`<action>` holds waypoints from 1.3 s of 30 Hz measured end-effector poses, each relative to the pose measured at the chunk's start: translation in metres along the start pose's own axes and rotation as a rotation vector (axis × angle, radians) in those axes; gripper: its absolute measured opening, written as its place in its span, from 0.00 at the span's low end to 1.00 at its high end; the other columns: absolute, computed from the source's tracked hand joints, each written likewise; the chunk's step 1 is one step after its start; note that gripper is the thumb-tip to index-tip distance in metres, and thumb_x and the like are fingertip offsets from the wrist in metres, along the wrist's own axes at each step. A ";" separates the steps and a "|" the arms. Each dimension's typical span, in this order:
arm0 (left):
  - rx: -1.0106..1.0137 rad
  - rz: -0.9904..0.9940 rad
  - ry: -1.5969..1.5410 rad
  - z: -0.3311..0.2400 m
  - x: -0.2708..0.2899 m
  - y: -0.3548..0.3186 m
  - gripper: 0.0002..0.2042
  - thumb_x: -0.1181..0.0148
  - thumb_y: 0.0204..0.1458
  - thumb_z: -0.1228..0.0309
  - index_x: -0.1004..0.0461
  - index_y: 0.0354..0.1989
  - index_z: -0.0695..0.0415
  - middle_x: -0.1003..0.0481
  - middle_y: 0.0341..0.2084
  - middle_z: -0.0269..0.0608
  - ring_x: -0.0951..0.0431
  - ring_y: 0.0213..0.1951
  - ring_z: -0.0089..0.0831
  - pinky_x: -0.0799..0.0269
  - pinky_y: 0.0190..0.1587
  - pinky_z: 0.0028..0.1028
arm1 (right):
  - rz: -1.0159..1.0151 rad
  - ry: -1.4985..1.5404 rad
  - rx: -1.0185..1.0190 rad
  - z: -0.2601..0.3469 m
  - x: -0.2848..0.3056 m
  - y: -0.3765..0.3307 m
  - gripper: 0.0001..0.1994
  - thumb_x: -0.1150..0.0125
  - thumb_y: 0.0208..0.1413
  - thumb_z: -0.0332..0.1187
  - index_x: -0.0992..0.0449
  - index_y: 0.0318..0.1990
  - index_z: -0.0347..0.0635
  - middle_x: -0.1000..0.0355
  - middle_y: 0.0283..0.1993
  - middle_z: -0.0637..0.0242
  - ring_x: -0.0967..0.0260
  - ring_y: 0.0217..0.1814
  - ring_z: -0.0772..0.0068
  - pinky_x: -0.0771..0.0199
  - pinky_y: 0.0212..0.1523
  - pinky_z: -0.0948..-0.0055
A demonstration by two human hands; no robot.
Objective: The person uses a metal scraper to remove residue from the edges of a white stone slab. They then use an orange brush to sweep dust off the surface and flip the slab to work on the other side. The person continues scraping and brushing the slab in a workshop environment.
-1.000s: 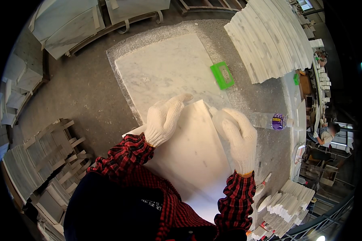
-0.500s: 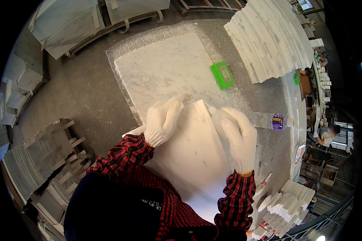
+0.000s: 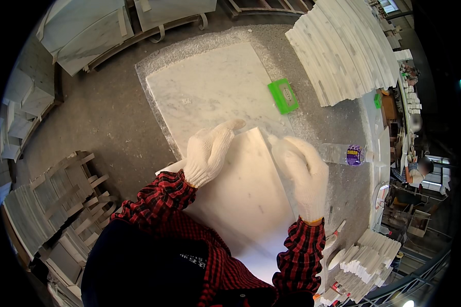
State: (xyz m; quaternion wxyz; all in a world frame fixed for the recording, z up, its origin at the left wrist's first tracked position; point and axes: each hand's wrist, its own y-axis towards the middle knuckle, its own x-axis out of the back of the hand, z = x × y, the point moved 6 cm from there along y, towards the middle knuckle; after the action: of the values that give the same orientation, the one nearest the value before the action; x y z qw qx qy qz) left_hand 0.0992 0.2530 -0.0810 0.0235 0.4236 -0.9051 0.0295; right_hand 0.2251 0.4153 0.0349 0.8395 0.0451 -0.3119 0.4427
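Marble everywhere: tile stacks (image 3: 41, 215) on the floor at far left, slabs on racks (image 3: 87, 30) up top. Left hand (image 3: 207, 153), white knit glove, lies flat and open on the near-left part of the small slab (image 3: 241, 189), fingers spread toward its far edge, not clamped on anything. That small slab lies tilted over the near end of the big slab (image 3: 215, 87), which sits on a gritty pad on the bench (image 3: 102, 112). Right hand (image 3: 302, 174), also gloved, curls over the small slab's right edge near the far corner; looks like a light edge hold, though I cannot tell how far the fingers wrap under. Green scraper (image 3: 284, 95) rests on the big slab's right edge, clear of both hands. Plastic bottle (image 3: 343, 153) lies just right of the right hand. Tall tile stack (image 3: 343, 51) beyond. Judgement: to shift the slab cleanly, keep the left palm flat, guide with the right edge hold, move slowly, keep fingertips out from between the stones, and mind the bottle.
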 end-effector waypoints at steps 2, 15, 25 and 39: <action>-0.017 -0.012 -0.003 -0.001 0.000 0.000 0.20 0.57 0.70 0.67 0.26 0.57 0.70 0.20 0.51 0.50 0.22 0.52 0.30 0.32 0.59 0.28 | -0.008 0.042 0.005 -0.001 0.005 -0.003 0.18 0.42 0.61 0.32 0.24 0.57 0.33 0.24 0.54 0.54 0.26 0.55 0.64 0.27 0.56 0.67; -0.165 -0.116 -0.014 -0.005 -0.005 0.001 0.20 0.55 0.68 0.65 0.25 0.56 0.67 0.20 0.50 0.55 0.21 0.53 0.38 0.31 0.58 0.31 | -0.091 0.573 -0.114 -0.089 0.061 -0.031 0.23 0.45 0.60 0.24 0.35 0.63 0.31 0.30 0.47 0.69 0.33 0.48 0.78 0.31 0.51 0.75; -0.117 -0.178 -0.110 -0.003 -0.005 0.002 0.22 0.55 0.70 0.62 0.29 0.61 0.69 0.23 0.55 0.51 0.25 0.56 0.32 0.35 0.61 0.28 | -0.143 0.869 -0.092 -0.118 0.054 -0.006 0.21 0.41 0.61 0.30 0.30 0.61 0.36 0.30 0.50 0.71 0.34 0.50 0.80 0.33 0.52 0.77; -0.071 -0.186 -0.153 0.002 -0.006 -0.001 0.20 0.55 0.69 0.66 0.28 0.60 0.71 0.23 0.54 0.51 0.25 0.56 0.34 0.35 0.62 0.30 | -0.644 0.187 -0.103 -0.195 0.046 0.117 0.23 0.27 0.46 0.38 0.21 0.51 0.42 0.22 0.46 0.61 0.25 0.47 0.64 0.27 0.49 0.65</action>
State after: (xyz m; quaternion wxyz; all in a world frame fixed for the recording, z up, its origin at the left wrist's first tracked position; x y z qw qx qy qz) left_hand 0.1041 0.2571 -0.0838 -0.0279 0.5054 -0.8616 -0.0371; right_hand 0.2481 0.5868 -0.1189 0.9623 0.0579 -0.2253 0.1407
